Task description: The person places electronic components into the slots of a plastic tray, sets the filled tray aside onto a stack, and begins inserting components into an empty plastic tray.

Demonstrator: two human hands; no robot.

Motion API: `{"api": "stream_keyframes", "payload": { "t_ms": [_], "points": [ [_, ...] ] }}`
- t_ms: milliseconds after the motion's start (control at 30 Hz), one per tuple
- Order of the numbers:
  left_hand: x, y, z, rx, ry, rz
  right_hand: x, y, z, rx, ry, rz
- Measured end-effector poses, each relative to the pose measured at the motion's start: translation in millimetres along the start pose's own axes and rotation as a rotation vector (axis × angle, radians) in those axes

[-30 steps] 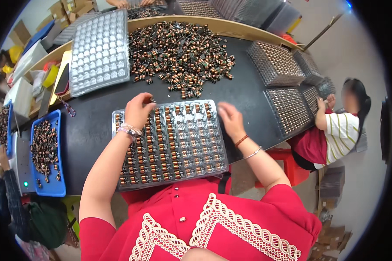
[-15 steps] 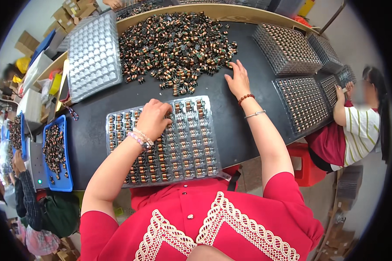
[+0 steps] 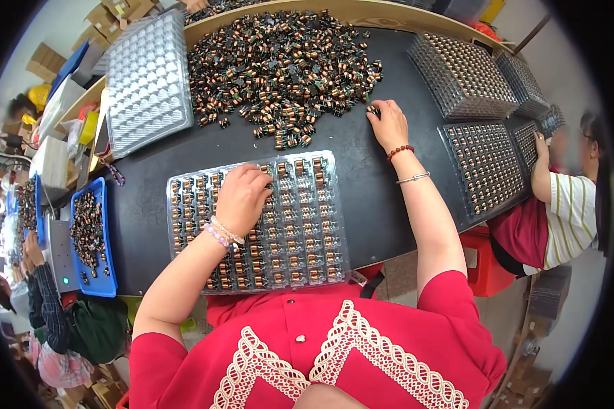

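A clear plastic tray with rows of pockets lies in front of me, many of them filled with small copper-wound coils. My left hand bends over its upper middle, fingers curled together down at a pocket; what they hold is mostly hidden. Off to the right, my right hand pinches a small dark coil at its fingertips, just beside the edge of a big heap of loose coils. In the tray, the left columns and the top row hold coils; several pockets right of centre look unfilled.
A stack of unfilled clear trays leans at the back left. Stacked filled trays stand at the back right, with another filled tray before them. A blue bin of coils sits at the left. A co-worker sits at the right.
My right hand has gone from open fingers at the heap's edge to a pinch on a coil, slightly right and lower. The left hand stays over the tray, its fingers shifted slightly.
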State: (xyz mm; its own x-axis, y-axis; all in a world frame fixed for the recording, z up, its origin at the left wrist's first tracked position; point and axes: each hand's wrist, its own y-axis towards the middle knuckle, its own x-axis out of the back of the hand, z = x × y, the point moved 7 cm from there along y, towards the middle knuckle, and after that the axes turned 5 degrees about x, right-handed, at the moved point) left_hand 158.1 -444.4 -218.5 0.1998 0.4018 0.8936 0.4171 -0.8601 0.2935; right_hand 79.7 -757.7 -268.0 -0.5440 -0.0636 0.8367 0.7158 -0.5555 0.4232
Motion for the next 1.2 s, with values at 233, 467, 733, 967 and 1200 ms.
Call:
{"api": "stream_keyframes", "payload": {
  "t_ms": [233,467,733,967,1200],
  "points": [
    [-0.1,0.5,9.2,0.030,-0.151,0.043,18.1,-27.8,29.6,0.135,0.087,0.054],
    [-1.8,-1.0,26.1,0.251,-0.290,0.033,22.2,-43.0,49.5,0.137,0.045,0.096],
    [3.4,0.6,26.0,0.275,-0.296,0.041,45.2,-60.2,76.8,0.165,0.275,-0.008],
    [2.7,5.5,25.2,0.231,-0.110,-0.003,56.3,-94.7,148.6,0.297,0.581,0.037],
    [-2.4,17.6,38.5,0.282,-0.107,-0.015,44.4,-109.7,156.2,0.279,0.654,0.085]
  ]
}}
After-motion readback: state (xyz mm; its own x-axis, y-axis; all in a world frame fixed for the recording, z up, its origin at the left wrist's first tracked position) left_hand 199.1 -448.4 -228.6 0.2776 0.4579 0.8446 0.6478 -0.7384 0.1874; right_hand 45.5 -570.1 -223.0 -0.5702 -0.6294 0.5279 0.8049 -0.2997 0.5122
